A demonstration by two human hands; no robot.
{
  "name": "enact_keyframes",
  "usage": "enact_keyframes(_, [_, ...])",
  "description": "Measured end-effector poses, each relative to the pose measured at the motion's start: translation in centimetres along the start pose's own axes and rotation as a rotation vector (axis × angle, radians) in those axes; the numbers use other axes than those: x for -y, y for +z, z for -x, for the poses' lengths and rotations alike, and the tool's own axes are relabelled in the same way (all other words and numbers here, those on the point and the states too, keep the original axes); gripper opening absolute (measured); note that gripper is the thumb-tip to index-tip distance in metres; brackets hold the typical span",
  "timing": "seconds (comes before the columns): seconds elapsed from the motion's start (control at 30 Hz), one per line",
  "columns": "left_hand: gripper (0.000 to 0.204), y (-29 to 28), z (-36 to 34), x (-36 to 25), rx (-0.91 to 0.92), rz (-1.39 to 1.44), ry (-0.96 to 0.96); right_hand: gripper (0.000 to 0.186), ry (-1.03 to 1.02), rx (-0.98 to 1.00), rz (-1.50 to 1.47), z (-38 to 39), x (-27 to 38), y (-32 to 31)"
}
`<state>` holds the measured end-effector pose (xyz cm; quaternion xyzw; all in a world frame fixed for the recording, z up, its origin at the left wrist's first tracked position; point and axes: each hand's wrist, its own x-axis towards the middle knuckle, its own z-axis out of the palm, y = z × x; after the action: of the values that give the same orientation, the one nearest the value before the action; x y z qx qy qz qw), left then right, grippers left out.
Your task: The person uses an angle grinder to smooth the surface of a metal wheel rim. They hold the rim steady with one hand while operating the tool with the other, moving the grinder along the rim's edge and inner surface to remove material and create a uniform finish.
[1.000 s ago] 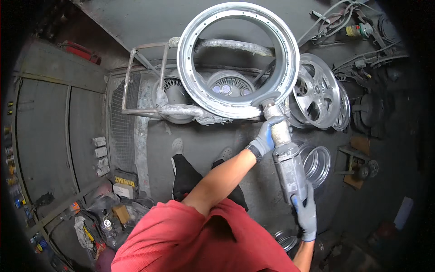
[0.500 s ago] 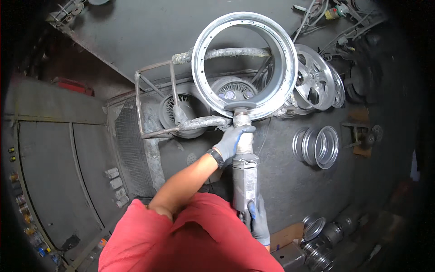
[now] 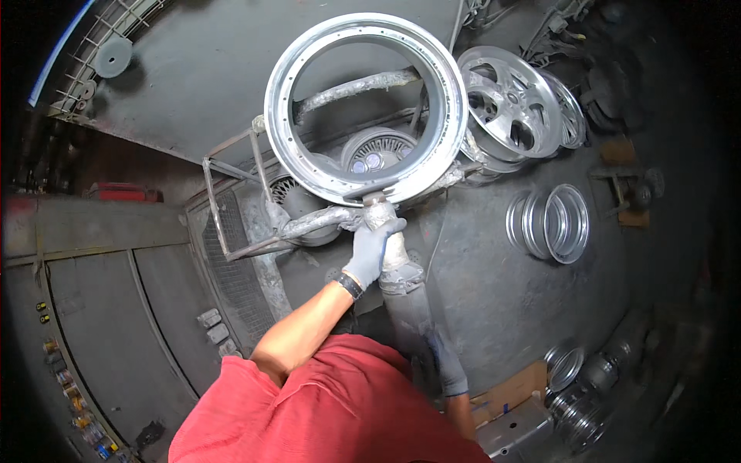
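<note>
A large silver wheel rim barrel point(image 3: 451, 112) with a row of small holes leans upright on a wrapped pipe frame point(image 3: 318, 222). My left hand point(image 3: 367, 253), in a grey glove, is closed around the wrapped neck of a long grey power grinder point(image 3: 407, 307). Farther back on its body, my gloved right hand point(image 3: 449, 364) grips the rear end, partly blurred. The grinder's dark disc point(image 3: 366, 191) is seen nearly edge-on against the lower part of the barrel, apparently touching it.
Behind the barrel lies a spoked wheel point(image 3: 378, 143). Spoked silver wheels point(image 3: 515, 100) lean at the right of the frame. Bare rims point(image 3: 567, 224) stand on the floor at right. Lower right are a cardboard box point(image 3: 525, 386) and more rims point(image 3: 577, 417).
The view has turned, so the barrel and frame appear farther left. The grinder now slants, its rear end toward the right. The disc appears more edge-on. Both hands keep their hold.
</note>
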<state>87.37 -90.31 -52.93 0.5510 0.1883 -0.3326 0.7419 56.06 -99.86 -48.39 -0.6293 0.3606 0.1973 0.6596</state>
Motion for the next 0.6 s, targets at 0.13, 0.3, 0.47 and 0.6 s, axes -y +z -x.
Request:
enact_keyframes(0.13, [0.037, 5.4, -1.4, 3.8, 0.064, 0.216, -0.050, 0.056, -0.065, -0.060, 0.061, -1.2, -3.1, -9.2])
enact_keyframes(0.3, [0.036, 12.2, -3.7, 5.9, 0.144, 0.483, -0.091, 0.057, 0.055, -0.102, 0.065, -2.8, 6.0, -18.6])
enact_keyframes(0.47, [0.026, 16.9, -5.6, 6.0, 0.287, 0.725, -0.091, 0.069, -0.122, -0.117, 0.358, -4.9, 10.8, -25.5])
enact_keyframes(0.6, [0.020, 17.4, -5.4, 5.5, 0.240, 0.718, -0.097, 0.075, -0.102, -0.104, 0.365, -6.1, 10.8, -27.1])
